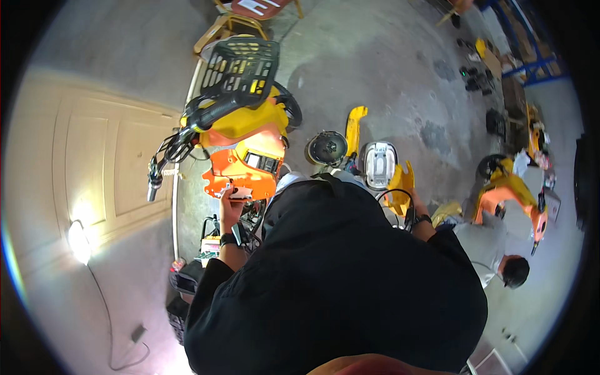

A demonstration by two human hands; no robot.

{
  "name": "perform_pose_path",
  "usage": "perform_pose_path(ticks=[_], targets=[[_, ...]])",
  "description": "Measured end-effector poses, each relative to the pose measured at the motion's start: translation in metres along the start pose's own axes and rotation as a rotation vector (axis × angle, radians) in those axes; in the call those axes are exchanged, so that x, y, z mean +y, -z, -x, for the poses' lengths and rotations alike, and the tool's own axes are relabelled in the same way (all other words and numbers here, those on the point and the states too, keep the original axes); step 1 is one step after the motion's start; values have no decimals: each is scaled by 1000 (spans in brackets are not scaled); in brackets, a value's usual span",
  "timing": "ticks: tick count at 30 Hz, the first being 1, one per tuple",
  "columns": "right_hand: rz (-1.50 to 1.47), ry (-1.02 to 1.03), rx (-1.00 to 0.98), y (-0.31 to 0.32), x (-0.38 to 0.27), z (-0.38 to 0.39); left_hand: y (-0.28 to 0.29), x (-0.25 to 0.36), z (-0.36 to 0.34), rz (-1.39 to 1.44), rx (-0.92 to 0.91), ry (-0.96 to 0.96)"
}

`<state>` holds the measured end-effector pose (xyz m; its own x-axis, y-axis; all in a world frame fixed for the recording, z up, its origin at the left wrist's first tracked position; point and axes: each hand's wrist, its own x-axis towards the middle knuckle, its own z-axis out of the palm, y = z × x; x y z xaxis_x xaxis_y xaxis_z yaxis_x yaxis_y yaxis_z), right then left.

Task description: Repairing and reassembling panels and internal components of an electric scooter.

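Observation:
My left hand (227, 201), with a dark watch on its wrist, is raised against the lower edge of the orange front panel (247, 164) of a yellow and orange scooter (250, 122), fingers closed on that edge. My right hand (412, 201), a band on its wrist, grips a loose yellow plastic cover (400, 182). Just left of that cover sits a grey and white housing (378, 164), and a round headlight (326, 148) is beside it. My black shirt hides everything below the hands.
A black basket (242, 65) tops the scooter's front, and its handlebar grip (153, 181) juts left. A yellow strip (354, 128) lies on the concrete floor. Another person (500, 250) crouches at the right by a second orange scooter (509, 187). A cream door (94, 169) lies at left.

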<state>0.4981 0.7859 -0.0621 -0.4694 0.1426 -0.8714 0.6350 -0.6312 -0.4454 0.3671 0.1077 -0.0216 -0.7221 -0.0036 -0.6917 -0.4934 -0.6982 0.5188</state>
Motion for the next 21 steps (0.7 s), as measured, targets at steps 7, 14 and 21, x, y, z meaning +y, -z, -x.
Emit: perform_pose_path(ticks=[7, 14, 21], targets=[[-170, -16, 53, -15, 0, -19, -37, -44, 16, -73, 46, 271], [-135, -139, 65, 6, 11, -62, -34, -56, 38, -151, 176, 387], [8, -226, 111, 4, -4, -81, -23, -68, 55, -219, 273, 397]])
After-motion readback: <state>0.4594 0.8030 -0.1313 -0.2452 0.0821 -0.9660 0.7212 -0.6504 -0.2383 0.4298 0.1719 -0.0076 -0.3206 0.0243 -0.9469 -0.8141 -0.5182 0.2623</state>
